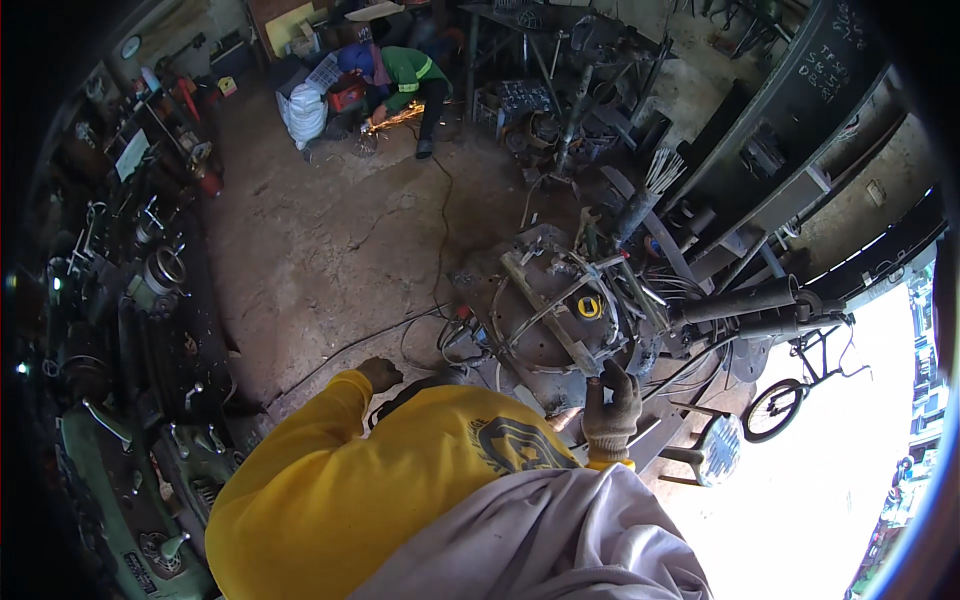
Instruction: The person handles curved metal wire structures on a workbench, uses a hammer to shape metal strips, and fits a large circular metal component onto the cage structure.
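Observation:
My left hand, dark at the end of a yellow sleeve, hangs over the floor left of the metalwork; its fingers are too dark to make out. In a grey-brown knitted glove, my right hand is at the near edge of a round metal assembly, fingers bent together. What they hold, if anything, I cannot make out. A flat metal bar crosses the assembly's ring. To the right of this bar lies a yellow tape measure.
A stool and a bicycle stand to the right. Large metal cylinders lie beyond my right hand. Cables cross the floor. Green machinery lines the left. Farther off, a crouching person works amid flying sparks.

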### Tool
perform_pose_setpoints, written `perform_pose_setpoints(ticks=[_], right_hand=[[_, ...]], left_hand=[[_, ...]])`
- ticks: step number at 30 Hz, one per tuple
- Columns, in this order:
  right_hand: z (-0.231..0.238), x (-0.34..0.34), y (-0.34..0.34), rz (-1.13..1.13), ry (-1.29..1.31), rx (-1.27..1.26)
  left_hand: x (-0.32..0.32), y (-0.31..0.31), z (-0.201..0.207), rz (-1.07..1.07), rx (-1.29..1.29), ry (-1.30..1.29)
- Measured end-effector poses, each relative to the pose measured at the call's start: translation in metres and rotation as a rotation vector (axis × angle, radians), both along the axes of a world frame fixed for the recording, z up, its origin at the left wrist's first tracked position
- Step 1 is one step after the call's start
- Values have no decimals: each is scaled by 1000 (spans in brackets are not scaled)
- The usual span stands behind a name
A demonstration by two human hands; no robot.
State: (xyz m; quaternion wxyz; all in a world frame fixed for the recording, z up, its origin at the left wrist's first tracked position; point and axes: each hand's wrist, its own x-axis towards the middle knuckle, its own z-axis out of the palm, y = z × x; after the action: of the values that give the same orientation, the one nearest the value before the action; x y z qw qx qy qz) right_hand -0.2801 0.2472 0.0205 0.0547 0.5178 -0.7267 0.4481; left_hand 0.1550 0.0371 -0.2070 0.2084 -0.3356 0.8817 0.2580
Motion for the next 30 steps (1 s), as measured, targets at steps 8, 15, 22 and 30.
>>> perform_pose_setpoints(ticks=[8, 15, 22, 30], right_hand=[[1, 18, -8, 42, -12, -72], [18, 43, -20, 0, 76, -67], [30, 119, -64, -10, 130, -56], [44, 262, -186, 258, 142, 30]], left_hand=[[51, 4, -23, 127, -38, -25], [23, -9, 43, 560, 187, -35], [63, -51, 20, 608, 249, 50], [219, -90, -23, 869, 358, 145]])
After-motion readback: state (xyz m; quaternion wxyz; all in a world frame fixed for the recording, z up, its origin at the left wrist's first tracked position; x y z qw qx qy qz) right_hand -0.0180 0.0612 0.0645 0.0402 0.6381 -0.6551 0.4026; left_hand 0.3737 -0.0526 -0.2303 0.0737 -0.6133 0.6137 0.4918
